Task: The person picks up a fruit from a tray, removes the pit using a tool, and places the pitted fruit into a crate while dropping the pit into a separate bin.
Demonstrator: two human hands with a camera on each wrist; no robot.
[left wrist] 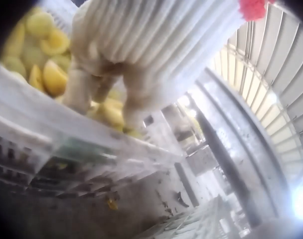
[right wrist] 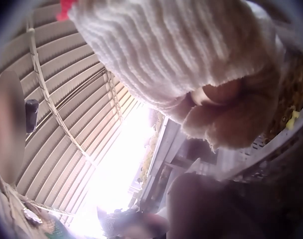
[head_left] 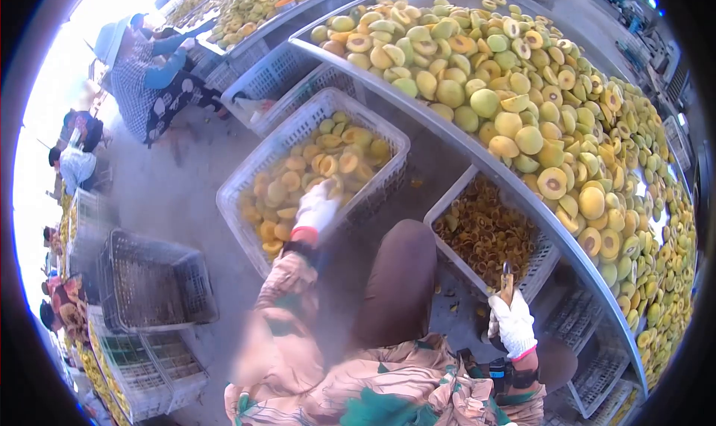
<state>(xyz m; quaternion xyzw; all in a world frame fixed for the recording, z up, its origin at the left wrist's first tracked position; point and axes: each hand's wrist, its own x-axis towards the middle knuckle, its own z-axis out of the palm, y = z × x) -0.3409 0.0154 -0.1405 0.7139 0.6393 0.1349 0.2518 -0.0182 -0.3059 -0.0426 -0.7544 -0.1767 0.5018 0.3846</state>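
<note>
My left hand (head_left: 316, 206), in a white knit glove, is over a white plastic crate (head_left: 237, 206) of yellow halved stone fruit (head_left: 349, 162). In the left wrist view its fingers (left wrist: 78, 92) hang down apart just inside the crate rim, with fruit showing between and behind them. The gloved right hand (head_left: 513, 325) grips the wooden handle (head_left: 507, 286) of a small hand tool with a short metal tip, pointing away from me. Fingers curl round that handle (right wrist: 218, 93) in the right wrist view. Beyond the tool stands a crate (head_left: 440, 215) of brown fruit scraps (head_left: 488, 228).
A long metal-edged table (head_left: 477, 154) heaped with greenish-yellow fruit halves (head_left: 514, 124) runs along my right. Stacked crates (head_left: 149, 359) and a dark-stained crate (head_left: 156, 280) stand at left. Another person (head_left: 138, 83) sits at a far table. My knee (head_left: 395, 277) lies between the two filled crates.
</note>
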